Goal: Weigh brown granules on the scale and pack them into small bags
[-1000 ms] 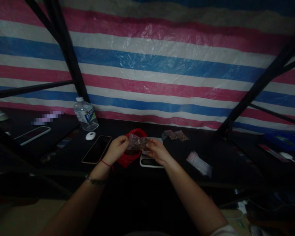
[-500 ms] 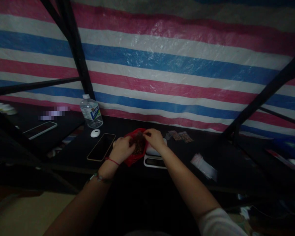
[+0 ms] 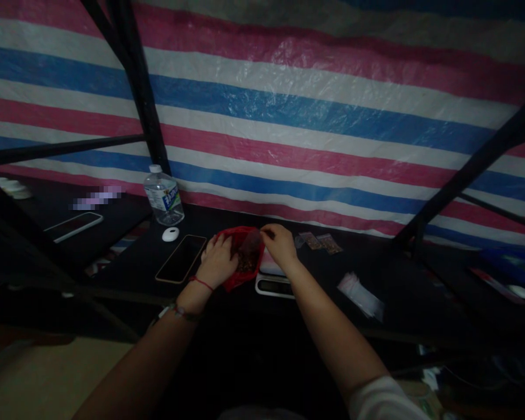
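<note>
A red plastic bag (image 3: 233,284) stands on the black table with its mouth open, holding small brown bits (image 3: 247,262). My left hand (image 3: 219,261) lies over the bag's left rim, fingers spread and pointing into it. At the opposite rim, my right hand (image 3: 280,246) is closed in a pinch on a small clear plastic bag (image 3: 254,239), which hangs over the brown bits. Something dark shows at the right fingertips, too small to name. Under the right hand sits a white digital scale (image 3: 275,287), its pan partly covered by the hand.
Small filled bags (image 3: 319,242) lie behind and right of the scale, a stack of clear bags (image 3: 361,296) further right. A phone (image 3: 181,258), a white oval case (image 3: 170,234) and a plastic bottle (image 3: 164,195) stand left. A black metal post (image 3: 142,99) rises behind; striped sheeting hangs at the back.
My left hand has drawn back left from the brown bits to the red bag's rim, its fingers spreading. The small clear bag in my right hand now shows more plainly.
</note>
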Available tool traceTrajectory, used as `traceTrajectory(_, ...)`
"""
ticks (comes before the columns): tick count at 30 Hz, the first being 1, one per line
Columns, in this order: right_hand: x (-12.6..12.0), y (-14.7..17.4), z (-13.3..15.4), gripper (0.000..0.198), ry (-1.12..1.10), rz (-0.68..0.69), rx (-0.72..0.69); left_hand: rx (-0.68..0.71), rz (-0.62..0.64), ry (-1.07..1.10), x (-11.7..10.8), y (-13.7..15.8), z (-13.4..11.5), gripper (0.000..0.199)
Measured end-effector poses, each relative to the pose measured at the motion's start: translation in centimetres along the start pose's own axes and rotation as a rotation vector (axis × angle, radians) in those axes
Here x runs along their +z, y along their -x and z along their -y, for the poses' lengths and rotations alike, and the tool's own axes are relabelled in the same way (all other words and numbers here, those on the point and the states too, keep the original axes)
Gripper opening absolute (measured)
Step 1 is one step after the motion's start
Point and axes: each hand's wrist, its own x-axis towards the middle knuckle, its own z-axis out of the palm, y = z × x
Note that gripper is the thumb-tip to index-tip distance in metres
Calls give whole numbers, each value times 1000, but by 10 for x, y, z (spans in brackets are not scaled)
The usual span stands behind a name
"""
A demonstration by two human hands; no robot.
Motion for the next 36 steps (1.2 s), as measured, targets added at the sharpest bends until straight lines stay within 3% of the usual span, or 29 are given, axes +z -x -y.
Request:
traceTrajectory(10, 7, 4, 12, 17, -95, 23, 10, 32, -65, 122, 2, 3, -4, 59)
traceTrajectory(15, 8, 7, 12, 14, -164, 18, 41, 60, -132, 169, -5, 3, -4, 40)
traceTrajectory(18, 3, 13, 8, 11, -342, 10, 142, 95, -203, 272, -18, 3, -7, 21)
traceTrajectory(22, -17, 32, 0, 22, -714, 33, 354, 105, -173, 622, -36, 9, -24, 22)
traceTrajectory(25, -42, 59, -9, 38, -811, 81, 421, 113, -30, 857, -35, 17, -48, 23)
traceTrajectory(27, -63, 81, -19, 31, -780, 101, 414, 160, 83, 934, -25, 21, -70, 26)
traceTrajectory(30, -99, 113, -40, 27, -697, 68, 464, 251, 264, 920, -6, 21, -110, 33)
traceTrajectory(33, -140, 141, -65, 45, -627, -38, 570, 342, 402, 864, 9, 12, -161, 37)
traceTrajectory(36, -178, 161, -94, 56, -480, -179, 605, 525, 482, 761, 20, -2, -217, 37)
